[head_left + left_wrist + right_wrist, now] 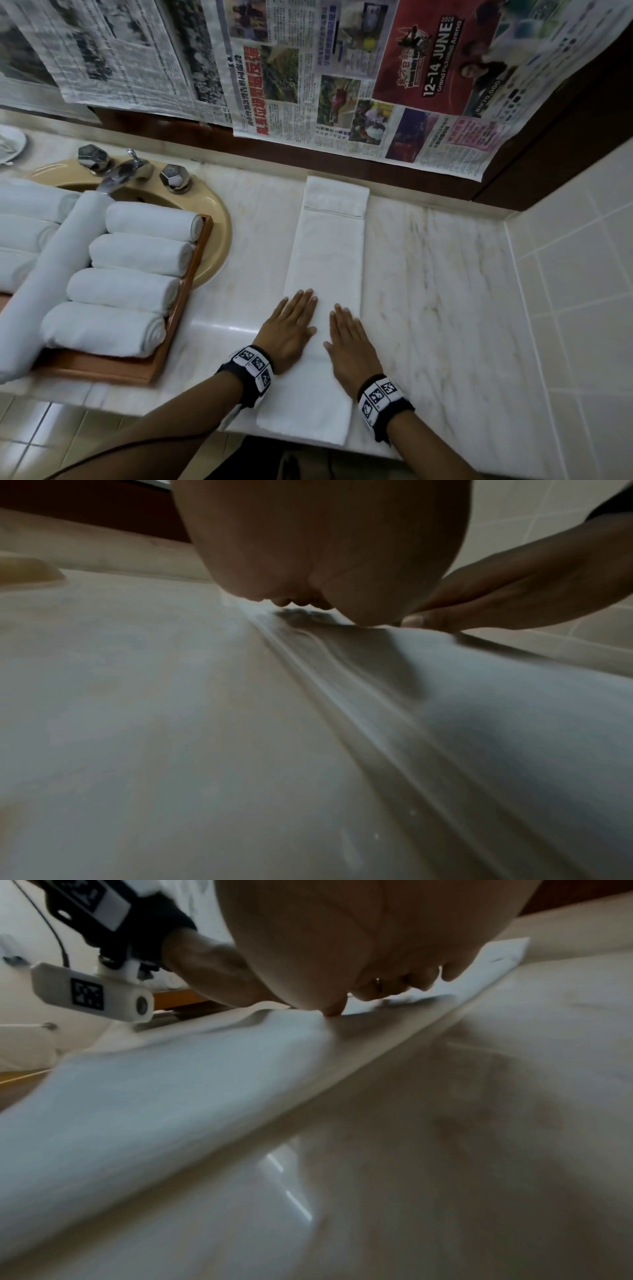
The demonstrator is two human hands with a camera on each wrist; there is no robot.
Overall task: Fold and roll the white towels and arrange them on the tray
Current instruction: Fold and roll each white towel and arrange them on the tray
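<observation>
A white towel [325,260], folded into a long narrow strip, lies flat on the marble counter [438,274] and runs from the back wall to the front edge. My left hand [291,329] and right hand [349,342] press flat on its near half, side by side, fingers straight. In the left wrist view the towel [479,696] shows long creases under my left hand [325,561]. The right wrist view shows my right hand [359,947] on the towel [171,1096]. At the left, a wooden tray [171,315] holds several rolled white towels [137,257].
A longer rolled towel [58,267] lies slantwise over the tray's rolls. The tray sits across a beige sink [215,233] with a chrome faucet [120,171]. Newspapers [308,68] hang on the back wall. A tiled wall [575,274] bounds the counter on the right.
</observation>
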